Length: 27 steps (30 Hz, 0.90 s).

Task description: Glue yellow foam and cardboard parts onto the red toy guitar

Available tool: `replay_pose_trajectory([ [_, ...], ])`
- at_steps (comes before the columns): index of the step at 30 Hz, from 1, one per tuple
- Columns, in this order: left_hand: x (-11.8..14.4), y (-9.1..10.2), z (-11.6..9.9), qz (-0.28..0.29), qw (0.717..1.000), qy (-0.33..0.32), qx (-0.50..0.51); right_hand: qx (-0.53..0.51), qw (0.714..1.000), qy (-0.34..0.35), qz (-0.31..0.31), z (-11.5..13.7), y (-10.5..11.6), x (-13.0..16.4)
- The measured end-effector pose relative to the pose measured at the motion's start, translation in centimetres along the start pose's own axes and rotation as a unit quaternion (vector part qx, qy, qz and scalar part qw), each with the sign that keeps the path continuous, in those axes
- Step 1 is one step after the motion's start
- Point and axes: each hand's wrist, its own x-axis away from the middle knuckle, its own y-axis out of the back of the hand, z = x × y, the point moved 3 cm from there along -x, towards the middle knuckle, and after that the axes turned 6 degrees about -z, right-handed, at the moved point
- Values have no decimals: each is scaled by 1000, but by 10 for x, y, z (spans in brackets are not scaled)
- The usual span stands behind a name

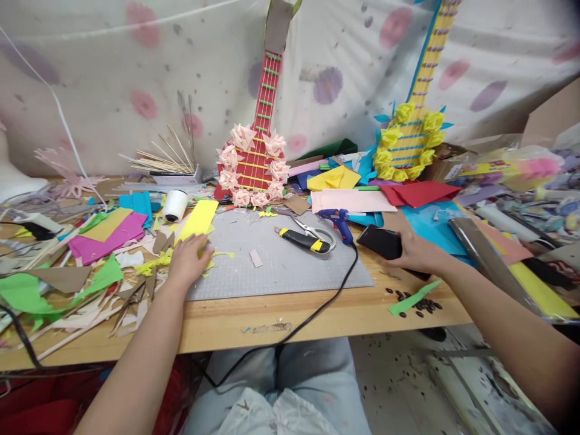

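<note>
My right hand (415,251) is closed round a black phone (378,241) that lies over the table at the right of the cutting mat. My left hand (188,260) rests at the left edge of the grey cutting mat (281,278), fingers apart, touching yellow paper scraps just below a yellow paper strip (199,219). Between the hands lie a yellow and black utility knife (304,241), scissors (324,235) and a blue glue gun (336,222). Its black cord runs down over the table's front edge.
Paper scraps (109,284) heap up at the left, near a white thread spool (174,205). A red paper guitar (251,163) and a yellow one (408,142) lean against the back curtain. Small black discs (420,313) and a green strip (414,299) lie at the front right.
</note>
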Motion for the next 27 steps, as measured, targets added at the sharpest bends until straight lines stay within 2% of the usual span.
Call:
replay_pose_trajectory([
  [2, 0, 0, -3, 21, 1000, -12, 4, 4, 1000, -18, 8, -3, 5, -5],
  [3, -1, 2, -4, 10, 1000, -9, 6, 8, 1000, -21, 12, -2, 7, -7],
  [7, -3, 17, -3, -87, 995, 57, 4, -12, 996, -81, -36, 5, 15, -12],
  [11, -3, 25, 0, -128, 986, 107, 4, -56, 989, -120, -58, 20, 13, -9],
  [16, -2, 22, -2, -142, 982, 120, 23, -34, 992, -119, -26, 36, -3, -1],
  [21, -1, 19, -3, -139, 982, 127, 34, -2, 992, -108, -58, 49, -16, 5],
  [24, -1, 20, -2, -141, 982, 122, 32, -14, 992, -115, -54, 54, -15, 8],
  [27, -1, 21, -3, -142, 980, 131, 34, -43, 991, -117, -39, 50, -5, 11],
])
